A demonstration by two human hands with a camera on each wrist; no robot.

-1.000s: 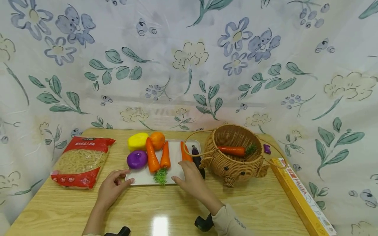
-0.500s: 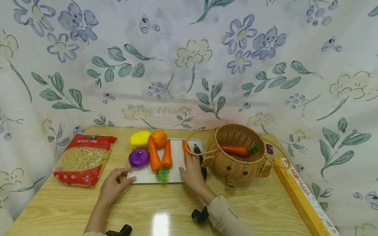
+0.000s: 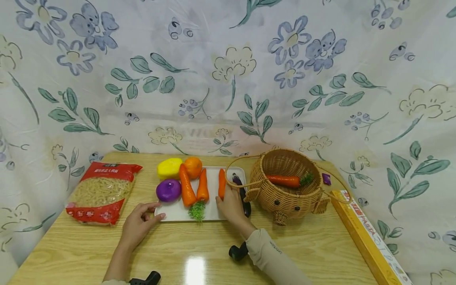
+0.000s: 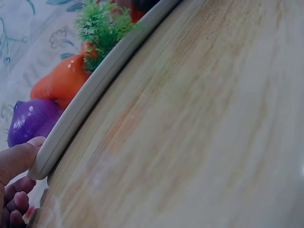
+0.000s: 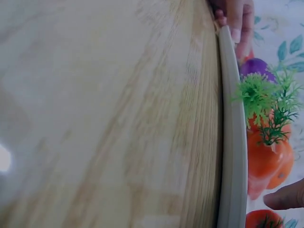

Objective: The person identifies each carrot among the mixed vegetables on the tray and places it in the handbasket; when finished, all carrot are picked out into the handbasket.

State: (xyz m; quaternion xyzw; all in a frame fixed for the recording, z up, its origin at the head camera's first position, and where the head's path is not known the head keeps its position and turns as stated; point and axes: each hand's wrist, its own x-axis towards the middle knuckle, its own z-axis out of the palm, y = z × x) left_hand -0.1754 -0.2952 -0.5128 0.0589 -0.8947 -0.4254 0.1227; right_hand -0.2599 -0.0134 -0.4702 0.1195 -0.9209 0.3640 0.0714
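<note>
One wooden table (image 3: 199, 241) bears everything. Wicker basket (image 3: 285, 202), seen only in head view, stands just right of white tray (image 3: 174, 215). Left hand (image 3: 140, 221) pinches tray's near-left corner; left wrist view adds thumb on rim, fingertips curled below. Right hand (image 3: 233, 206) covers near end of rightmost carrot (image 3: 221, 183), on tray beside eggplant (image 3: 237, 180); grip cannot be told. Carrot's green tip: right wrist view only.

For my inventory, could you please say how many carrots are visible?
4: one carrot and another carrot side by side on the tray, a third carrot beside the eggplant, a fourth carrot in the basket, which may hide more.
</note>
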